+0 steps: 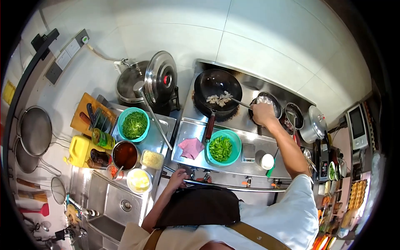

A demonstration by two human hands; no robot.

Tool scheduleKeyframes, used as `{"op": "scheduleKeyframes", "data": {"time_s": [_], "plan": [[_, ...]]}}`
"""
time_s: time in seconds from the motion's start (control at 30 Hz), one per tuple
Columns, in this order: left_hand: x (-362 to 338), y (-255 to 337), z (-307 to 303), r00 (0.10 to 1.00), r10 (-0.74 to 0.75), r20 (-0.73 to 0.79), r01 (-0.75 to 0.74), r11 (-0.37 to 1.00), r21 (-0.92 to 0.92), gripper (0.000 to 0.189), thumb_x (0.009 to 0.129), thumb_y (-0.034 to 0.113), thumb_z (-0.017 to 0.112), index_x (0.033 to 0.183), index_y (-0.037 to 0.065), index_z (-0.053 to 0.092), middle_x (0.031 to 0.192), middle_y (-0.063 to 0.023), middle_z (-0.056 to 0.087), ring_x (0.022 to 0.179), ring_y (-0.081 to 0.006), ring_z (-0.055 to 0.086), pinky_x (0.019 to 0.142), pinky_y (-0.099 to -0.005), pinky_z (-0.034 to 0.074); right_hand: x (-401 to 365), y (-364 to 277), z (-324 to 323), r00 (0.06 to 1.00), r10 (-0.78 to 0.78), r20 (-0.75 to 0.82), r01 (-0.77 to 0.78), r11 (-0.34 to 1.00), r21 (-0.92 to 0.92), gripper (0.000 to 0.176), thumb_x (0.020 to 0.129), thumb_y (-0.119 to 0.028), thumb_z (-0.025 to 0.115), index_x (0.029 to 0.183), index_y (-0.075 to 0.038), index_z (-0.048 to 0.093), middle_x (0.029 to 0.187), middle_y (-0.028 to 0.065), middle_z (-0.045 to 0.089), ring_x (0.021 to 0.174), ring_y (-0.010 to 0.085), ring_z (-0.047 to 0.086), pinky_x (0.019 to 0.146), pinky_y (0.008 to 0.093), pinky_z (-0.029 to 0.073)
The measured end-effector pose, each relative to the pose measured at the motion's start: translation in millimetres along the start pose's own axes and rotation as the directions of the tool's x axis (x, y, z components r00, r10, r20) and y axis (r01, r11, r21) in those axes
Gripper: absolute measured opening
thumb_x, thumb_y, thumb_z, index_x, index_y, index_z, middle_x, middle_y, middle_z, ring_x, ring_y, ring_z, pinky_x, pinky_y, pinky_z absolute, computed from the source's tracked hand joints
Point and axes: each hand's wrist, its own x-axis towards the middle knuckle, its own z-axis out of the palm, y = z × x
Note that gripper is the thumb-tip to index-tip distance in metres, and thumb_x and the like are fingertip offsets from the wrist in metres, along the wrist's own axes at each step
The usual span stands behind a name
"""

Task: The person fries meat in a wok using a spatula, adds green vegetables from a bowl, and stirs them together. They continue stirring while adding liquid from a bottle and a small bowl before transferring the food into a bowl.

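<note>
My right hand (263, 114) is closed around the handle of a long-handled metal cooking utensil (241, 103). Its far end reaches into a black wok (212, 81), among pale chopped pieces (219, 99); they hide the shape of its head. The wok's wooden handle (210, 127) points toward me. Beneath my right wrist is a smaller pan (273, 100) with whitish contents. My left hand (178, 180) is at the stove's front rail beside a burner knob (192, 174), fingers curled; what they grip is not clear. A turquoise bowl of chopped green peppers (221, 148) and a pink cloth (191, 148) lie between.
A large pot (132, 83) with tilted lid (161, 79) and a long ladle (154, 118) stand left. Nearby are a bowl of chopped greens (133, 124), dark sauce (125, 155) and a sink (108, 196). A pressure cooker (313, 125) is right; a white cup (267, 161) sits in front.
</note>
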Motion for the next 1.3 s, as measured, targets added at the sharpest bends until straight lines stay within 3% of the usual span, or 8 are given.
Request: {"op": "scheduleKeyframes", "data": {"time_s": [0.13,0.3,0.43,0.53,0.63,0.8,0.97,1.3], "plan": [[1,5,4,1.0,-0.018,0.021,0.018,1.0,-0.006,0.035,0.089,0.018,0.055,0.12,0.004,0.047,0.088,-0.0072,0.062,0.06,-0.01,0.053,0.049,-0.0233,0.046,13,-2,42,1.0,-0.002,0.011,0.002,1.0,0.003,0.02,0.078,-0.012,0.054,0.091,-0.005,0.068,0.089,0.019,0.066,0.083,0.0333,0.066,0.072,0.0433,0.052],[-1,28,16,0.999,0.004,0.036,-0.006,0.999,0.048,0.033,0.091,0.017,0.054,0.118,0.002,0.046,0.081,-0.0055,0.06,0.058,-0.0086,0.052,0.047,-0.0198,0.041,39,-14,83,0.969,0.21,-0.13,-0.149,0.917,0.37,0.025,0.079,-0.013,0.054,0.101,-0.005,0.06,0.086,0.0197,0.066,0.082,0.035,0.065,0.072,0.0447,0.052],[2,29,17,0.997,-0.001,0.082,-0.007,0.995,0.099,0.035,0.09,0.015,0.051,0.121,0.0,0.045,0.085,-0.0109,0.064,0.064,-0.0104,0.055,0.056,-0.0217,0.045,60,-33,106,0.95,0.214,-0.227,-0.11,0.911,0.398,0.022,0.08,-0.014,0.052,0.101,-0.01,0.059,0.083,0.0177,0.065,0.079,0.037,0.064,0.068,0.0473,0.051],[1,26,15,0.998,0.029,0.052,-0.033,0.996,0.077,0.034,0.09,0.015,0.053,0.12,0.001,0.046,0.079,-0.0059,0.062,0.056,-0.0081,0.052,0.046,-0.0194,0.041,55,-26,114,0.985,0.096,-0.141,-0.039,0.932,0.36,0.025,0.08,-0.016,0.053,0.103,-0.011,0.06,0.086,0.0185,0.065,0.081,0.0371,0.064,0.07,0.0472,0.051],[-2,21,8,0.999,-0.014,0.044,0.016,0.999,-0.043,0.035,0.09,0.016,0.054,0.121,0.002,0.044,0.079,-0.0054,0.062,0.057,-0.0081,0.052,0.047,-0.0198,0.042,56,-22,95,0.98,0.171,-0.1,-0.105,0.877,0.469,0.026,0.079,-0.016,0.054,0.102,-0.008,0.061,0.089,0.0191,0.065,0.085,0.0359,0.064,0.073,0.0465,0.051],[-4,14,7,0.995,-0.052,0.083,0.051,0.999,0.011,0.036,0.091,0.017,0.053,0.123,0.003,0.042,0.085,-0.0068,0.061,0.058,-0.0089,0.051,0.048,-0.0211,0.044,88,-48,100,0.934,0.313,-0.174,-0.139,0.766,0.628,0.024,0.078,-0.015,0.053,0.097,-0.002,0.061,0.091,0.0214,0.065,0.085,0.0363,0.064,0.073,0.0464,0.05],[-7,29,16,0.997,-0.028,0.076,0.029,1.0,-0.003,0.036,0.091,0.017,0.052,0.121,0.0,0.043,0.086,-0.0083,0.061,0.059,-0.0094,0.05,0.049,-0.0276,0.052,69,-58,97,0.981,0.133,-0.14,-0.067,0.914,0.4,0.022,0.079,-0.015,0.053,0.096,-0.004,0.063,0.09,0.0187,0.065,0.084,0.0342,0.065,0.074,0.0454,0.051],[-3,7,1,0.998,-0.024,0.05,0.025,1.0,-0.015,0.037,0.09,0.017,0.053,0.122,0.001,0.043,0.089,-0.0095,0.063,0.062,-0.0094,0.052,0.051,-0.0229,0.049,-17,-2,-3,1.0,-0.001,0.009,-0.001,0.988,0.152,0.022,0.076,-0.013,0.054,0.093,-0.008,0.067,0.09,0.0188,0.065,0.085,0.0355,0.064,0.074,0.0454,0.051]]}}
